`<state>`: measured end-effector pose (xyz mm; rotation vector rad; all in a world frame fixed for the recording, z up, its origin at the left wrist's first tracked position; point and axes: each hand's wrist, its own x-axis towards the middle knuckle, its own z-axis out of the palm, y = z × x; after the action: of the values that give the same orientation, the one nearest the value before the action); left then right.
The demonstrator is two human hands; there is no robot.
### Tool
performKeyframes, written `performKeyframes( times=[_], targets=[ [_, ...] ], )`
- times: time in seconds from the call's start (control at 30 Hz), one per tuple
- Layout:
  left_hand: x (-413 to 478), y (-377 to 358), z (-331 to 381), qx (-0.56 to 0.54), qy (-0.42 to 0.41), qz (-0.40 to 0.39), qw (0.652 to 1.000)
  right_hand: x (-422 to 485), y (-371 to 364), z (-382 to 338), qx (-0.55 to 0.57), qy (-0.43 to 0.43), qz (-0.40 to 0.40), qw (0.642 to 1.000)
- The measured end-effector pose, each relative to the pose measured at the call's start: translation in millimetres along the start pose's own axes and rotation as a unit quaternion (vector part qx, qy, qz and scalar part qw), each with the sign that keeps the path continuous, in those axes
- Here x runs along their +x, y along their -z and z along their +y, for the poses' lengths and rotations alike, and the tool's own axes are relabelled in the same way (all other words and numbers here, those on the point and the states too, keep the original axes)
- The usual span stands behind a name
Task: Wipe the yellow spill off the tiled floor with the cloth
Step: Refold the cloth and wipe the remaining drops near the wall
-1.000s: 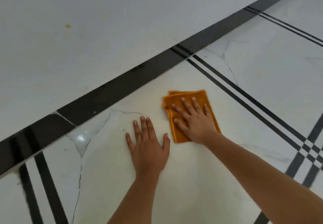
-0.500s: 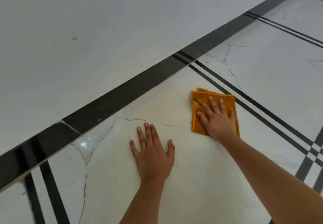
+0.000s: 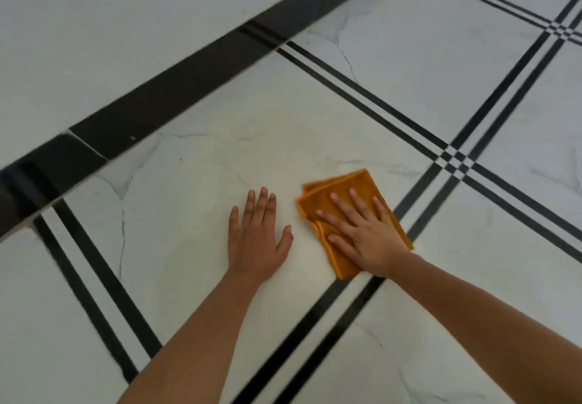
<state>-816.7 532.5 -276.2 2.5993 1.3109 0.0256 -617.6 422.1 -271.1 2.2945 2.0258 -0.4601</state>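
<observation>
right hand [image 3: 365, 239] laid flat on the folded orange cloth [image 3: 343, 183], fingers straight and spread wide, pressing it onto the tiled floor [image 3: 189, 246] rather than gripping it. left hand [image 3: 256, 239] just beside, apart from the cloth, also flat and wide, palm down on bare tile, holding nothing, apparently as a prop. cloth near the right side of the big white tile, its near corner close to the double black lines [image 3: 304, 325] bordering that tile.

on progress: no distinct yellow puddle or streak anywhere in view. only a faint creamy-yellow cast over the tile between and to the left of the hands, too weak to tell apart from marble tone and light. judged well along, then, perhaps down to the last passes. cannot say for certain, given the blur towards the black band [image 3: 176, 94] at the far edge.

probably left to do: a few more strokes across the tinted patch, including the spot under the left hand, out of reach while covered. then a look along the dark veins and the black lines, likely hiding places for liquid. maybe a refold to a fresh face, with yellow on orange fabric hard to read. main risk: smearing a thin film about instead of lifting it.
</observation>
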Motion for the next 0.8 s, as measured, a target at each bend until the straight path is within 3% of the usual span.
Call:
performKeyframes(
  times=[0.07,0.13,0.2,0.23,0.3,0.37,0.43,0.53,0.57,0.63,0.7,0.8],
  targets=[
    [-25.7,1.2,3.6,0.018,0.001,-0.047,0.999,-32.2,-2.8,33.2,-0.007,-0.021,-0.002,1.000],
    [-43.9,7.7,8.0,0.054,-0.020,-0.119,0.991,-37.0,-2.0,53.3,0.039,-0.183,0.017,0.982],
    [-55.0,15.4,13.7,0.102,-0.057,-0.189,0.975,-29.2,-2.9,38.1,0.071,-0.258,0.018,0.963],
    [-63.9,20.5,22.5,0.128,-0.073,-0.216,0.965,-35.6,-5.1,25.9,0.059,-0.227,0.010,0.972],
    [-81.9,20.3,38.4,0.149,-0.077,-0.247,0.955,-60.1,-13.9,15.9,0.016,-0.066,-0.008,0.998],
    [-104.1,15.2,57.1,0.130,-0.035,-0.231,0.964,-93.2,-15.0,33.4,-0.009,0.078,-0.036,0.996],
    [-120.9,6.0,74.4,0.092,0.024,-0.198,0.976,-102.2,-12.1,55.2,0.001,0.047,-0.035,0.998],
    [-136.2,-8.1,91.7,0.041,0.101,-0.152,0.982,-81.5,-13.8,42.6,0.062,-0.165,0.012,0.984],
    [-142.8,-11.9,95.0,0.027,0.124,-0.131,0.983,-76.3,-15.3,23.5,0.078,-0.188,0.023,0.979],
    [-161.9,-21.5,96.2,0.011,0.163,-0.086,0.983,-81.0,-27.4,-16.1,0.066,-0.125,0.042,0.989],
    [-184.8,-25.6,93.1,0.007,0.199,-0.058,0.978,-107.0,-42.4,-35.3,0.022,0.010,0.035,0.999],
    [-220.6,-27.8,80.2,0.022,0.232,-0.060,0.971,-130.6,-48.6,-23.0,-0.020,0.133,0.018,0.991]
  ],
)
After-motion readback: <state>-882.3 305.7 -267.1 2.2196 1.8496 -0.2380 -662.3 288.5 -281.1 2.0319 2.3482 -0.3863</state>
